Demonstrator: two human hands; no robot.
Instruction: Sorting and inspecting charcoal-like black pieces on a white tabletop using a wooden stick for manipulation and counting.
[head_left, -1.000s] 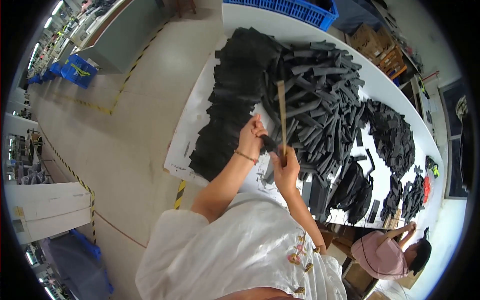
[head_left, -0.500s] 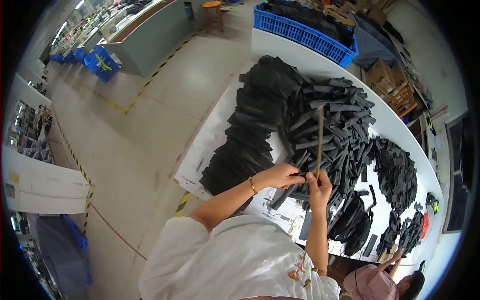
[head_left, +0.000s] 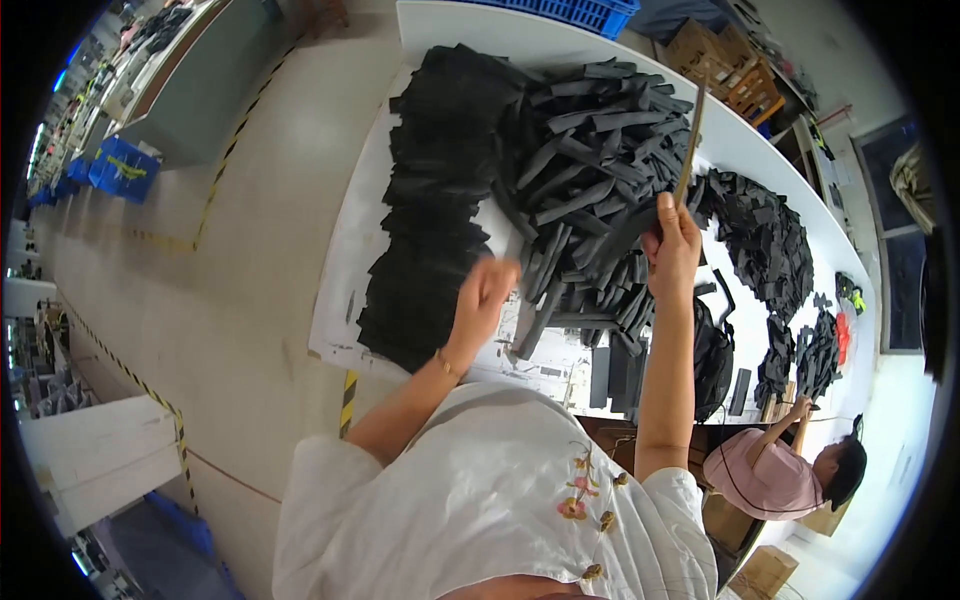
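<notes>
My right hand (head_left: 672, 250) grips a thin wooden stick (head_left: 692, 140) that points up over a big heap of long black strips (head_left: 590, 160); a black strip (head_left: 628, 232) seems held along with it. My left hand (head_left: 482, 300) is blurred, fingers apart, hovering at the edge of a flat stack of black pieces (head_left: 425, 230) and holding nothing I can see. Both hands are over the white table (head_left: 345, 260), the left one near its front part.
More piles of black parts (head_left: 765, 235) lie further right on the table. A person in a pink top (head_left: 770, 475) works at the lower right. A blue crate (head_left: 590, 12) sits at the table's far end. A grey floor with yellow tape lines (head_left: 215, 190) lies left.
My hands have parted: the right has lifted the stick higher over the strip heap, and the left has swung away to the left toward the flat stack.
</notes>
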